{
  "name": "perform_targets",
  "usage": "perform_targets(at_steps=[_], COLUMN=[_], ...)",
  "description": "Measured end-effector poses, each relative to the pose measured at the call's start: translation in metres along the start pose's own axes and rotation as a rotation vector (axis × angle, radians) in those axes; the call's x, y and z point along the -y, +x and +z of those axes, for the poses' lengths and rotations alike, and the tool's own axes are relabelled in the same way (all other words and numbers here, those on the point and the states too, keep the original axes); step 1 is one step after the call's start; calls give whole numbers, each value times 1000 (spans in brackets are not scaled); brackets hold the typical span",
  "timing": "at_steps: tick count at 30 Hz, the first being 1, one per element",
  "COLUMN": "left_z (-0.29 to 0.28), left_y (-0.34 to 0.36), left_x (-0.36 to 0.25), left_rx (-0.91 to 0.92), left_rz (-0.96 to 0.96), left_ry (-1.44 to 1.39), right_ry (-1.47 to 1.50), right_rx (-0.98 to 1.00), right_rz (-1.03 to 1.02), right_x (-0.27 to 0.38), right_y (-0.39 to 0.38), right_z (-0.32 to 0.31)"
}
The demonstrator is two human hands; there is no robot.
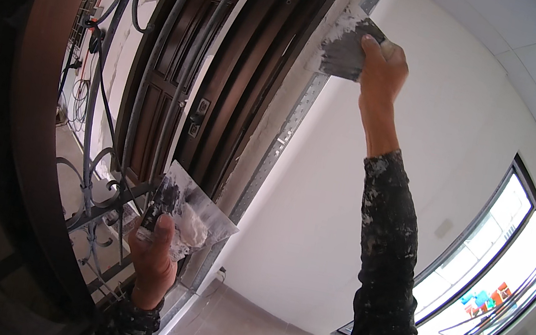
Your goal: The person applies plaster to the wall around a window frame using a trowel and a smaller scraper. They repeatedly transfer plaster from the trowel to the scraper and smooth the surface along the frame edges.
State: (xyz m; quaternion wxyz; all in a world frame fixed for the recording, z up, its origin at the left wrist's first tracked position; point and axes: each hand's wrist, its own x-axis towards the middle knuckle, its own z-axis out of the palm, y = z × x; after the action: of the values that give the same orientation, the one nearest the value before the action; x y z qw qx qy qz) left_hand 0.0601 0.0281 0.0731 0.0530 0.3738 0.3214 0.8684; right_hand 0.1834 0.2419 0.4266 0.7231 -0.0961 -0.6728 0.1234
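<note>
My right hand (380, 69) grips a wide putty knife (341, 55) smeared with white compound, raised high with its blade at the narrow plastered edge (312, 82) beside the dark wooden door frame (241, 77). A perforated metal corner bead (284, 134) runs along that edge. Low on the left, my left hand (155, 252) is closed round the handle of a second broad blade (215, 223), which carries a lump of white compound (192, 229) and sits in front of the frame and bead. Both dark sleeves are spattered with white.
A black wrought-iron grille (89, 165) stands close on the left, with a panelled wooden door (165, 78) behind it. To the right are a white wall (420, 158), a window (482, 255) and a panelled ceiling (530, 63). Grey floor tiles (240, 324) show below.
</note>
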Motion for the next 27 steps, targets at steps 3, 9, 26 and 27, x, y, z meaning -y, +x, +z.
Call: perform_targets(at_steps=[3, 9, 26, 27], left_z=[-3, -4, -12, -13], left_y=[-1, 2, 0, -2], left_x=[2, 2, 29, 33], left_rx=[5, -28, 15, 18], left_rz=[-136, -173, -208, -182], left_ry=[-221, -217, -337, -287], right_ry=[107, -297, -1059, -1061], right_rx=[-30, 453, 959, 930], right_rz=[6, -173, -510, -496], right_x=[7, 66, 107, 107], right_y=[-17, 25, 128, 131], right_z=[-27, -72, 3, 4])
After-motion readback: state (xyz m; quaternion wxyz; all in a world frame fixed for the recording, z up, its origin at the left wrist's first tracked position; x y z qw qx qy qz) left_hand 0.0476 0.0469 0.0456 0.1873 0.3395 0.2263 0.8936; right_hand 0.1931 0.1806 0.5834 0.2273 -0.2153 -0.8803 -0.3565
